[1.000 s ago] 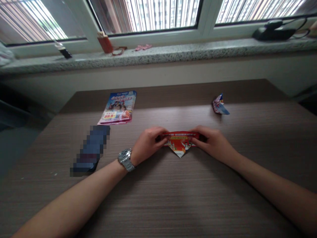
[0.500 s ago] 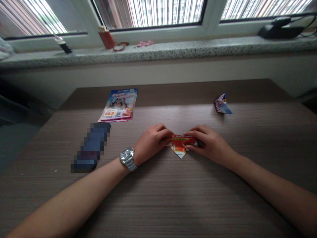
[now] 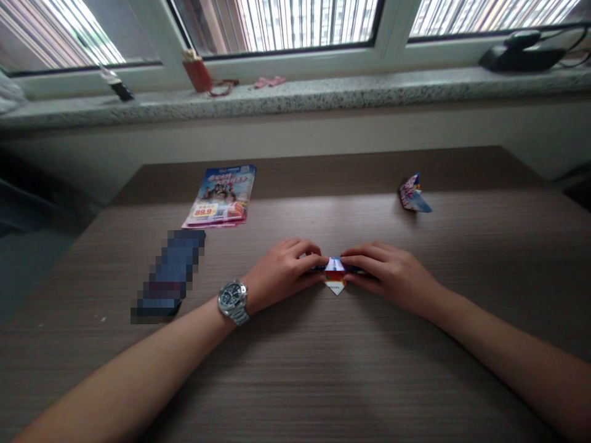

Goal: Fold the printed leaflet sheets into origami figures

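A small folded flyer [image 3: 335, 278] lies on the table in front of me, its white-tipped point toward me. Across its upper part runs a folded-down strip with a white and blue patch in the middle. My left hand [image 3: 299, 266], with a metal watch [image 3: 233, 300] on the wrist, pinches the flyer's left side. From the other side my right hand [image 3: 382, 271] grips it between thumb and fingers. Both ends of the folded strip are mostly hidden under the fingers.
A stack of printed flyers [image 3: 224, 194] lies at the back left of the table [image 3: 295, 375]. Nearer me is a blurred-out dark phone-like object [image 3: 168, 277]. A folded paper piece [image 3: 414, 194] stands at the back right. Small items, including a red box [image 3: 197, 74], sit on the windowsill [image 3: 323, 98].
The flyer's upper edge has been folded down toward me, so the red printed face is largely covered and blue and white shows. Both hands have moved slightly nearer me.
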The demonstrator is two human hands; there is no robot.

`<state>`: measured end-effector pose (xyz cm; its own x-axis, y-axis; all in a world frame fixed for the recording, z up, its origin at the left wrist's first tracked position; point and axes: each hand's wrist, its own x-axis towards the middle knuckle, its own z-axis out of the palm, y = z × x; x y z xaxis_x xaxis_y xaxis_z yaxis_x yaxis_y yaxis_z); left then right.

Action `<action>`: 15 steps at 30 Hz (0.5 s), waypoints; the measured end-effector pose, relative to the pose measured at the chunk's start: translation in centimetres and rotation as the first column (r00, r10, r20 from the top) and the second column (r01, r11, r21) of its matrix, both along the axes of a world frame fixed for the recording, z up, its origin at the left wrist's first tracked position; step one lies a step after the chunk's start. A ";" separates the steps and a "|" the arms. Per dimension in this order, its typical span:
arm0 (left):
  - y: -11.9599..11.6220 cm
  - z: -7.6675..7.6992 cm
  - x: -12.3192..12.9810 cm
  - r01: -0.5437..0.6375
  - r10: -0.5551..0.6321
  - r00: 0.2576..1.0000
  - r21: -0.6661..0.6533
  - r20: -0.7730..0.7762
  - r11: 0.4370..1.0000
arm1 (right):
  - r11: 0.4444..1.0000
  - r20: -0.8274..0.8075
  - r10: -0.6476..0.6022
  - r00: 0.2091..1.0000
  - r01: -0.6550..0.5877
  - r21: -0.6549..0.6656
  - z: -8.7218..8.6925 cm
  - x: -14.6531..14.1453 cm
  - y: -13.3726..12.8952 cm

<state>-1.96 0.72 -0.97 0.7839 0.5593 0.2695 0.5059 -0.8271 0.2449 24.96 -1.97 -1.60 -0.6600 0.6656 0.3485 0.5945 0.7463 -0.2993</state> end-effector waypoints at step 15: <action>-0.3 0.1 0.0 0.020 -0.018 1.000 0.103 -0.020 0.995 | 0.999 -0.003 0.048 0.999 -0.048 -0.003 0.0 0.2 0.0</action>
